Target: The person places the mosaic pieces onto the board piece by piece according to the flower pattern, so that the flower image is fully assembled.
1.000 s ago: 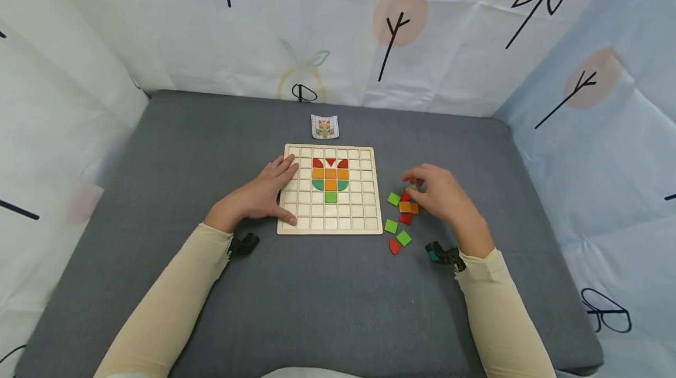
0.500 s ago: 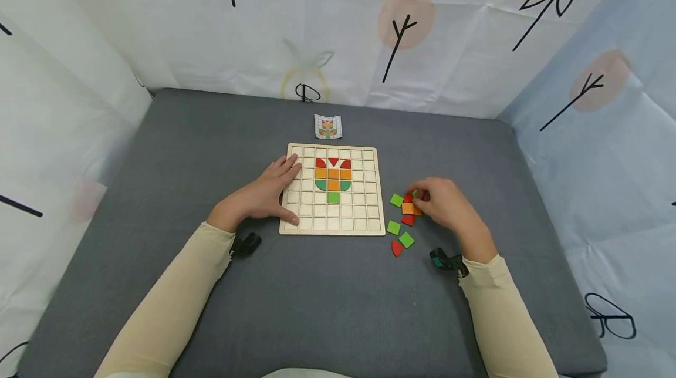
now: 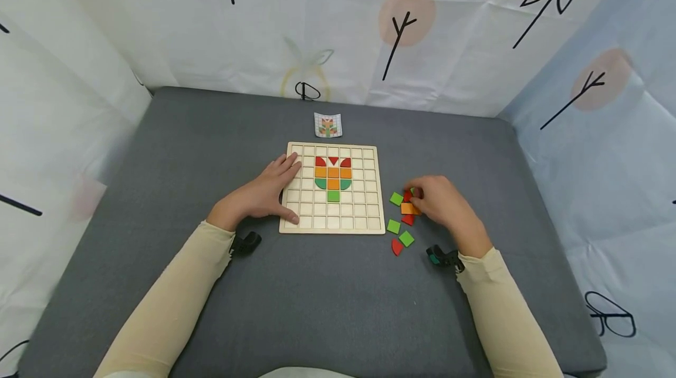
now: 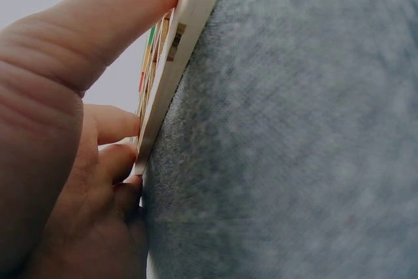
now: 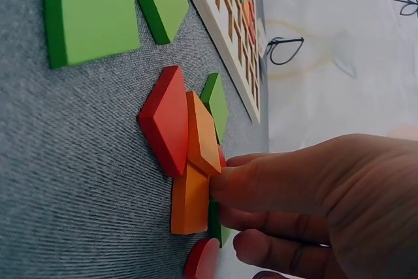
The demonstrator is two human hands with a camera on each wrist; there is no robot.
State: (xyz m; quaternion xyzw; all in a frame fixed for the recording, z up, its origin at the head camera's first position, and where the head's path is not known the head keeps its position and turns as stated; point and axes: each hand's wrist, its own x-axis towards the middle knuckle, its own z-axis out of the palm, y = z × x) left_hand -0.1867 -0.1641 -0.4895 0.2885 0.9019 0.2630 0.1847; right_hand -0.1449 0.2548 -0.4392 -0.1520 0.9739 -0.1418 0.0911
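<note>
My left hand lies with spread fingers on the left side of a wooden grid board. In the left wrist view, the thumb rests along the board's edge. Red, orange and green pieces form a tulip-like pattern in the board's cells. My right hand reaches with bent fingers into a loose pile right of the board. In the right wrist view, its thumb touches or nearly touches an orange block, which leans on another orange block. Whether the fingertips pinch a piece is hidden.
A small pattern card lies behind the board. Green squares and a red quarter-round piece lie nearer the front of the pile. Grey cloth covers the table; printed white curtains stand around it.
My right hand has come nearer over the pile, then shifted slightly left, with its fingers moving among the pieces. My left hand stays on the board; the camera view has shifted a little.
</note>
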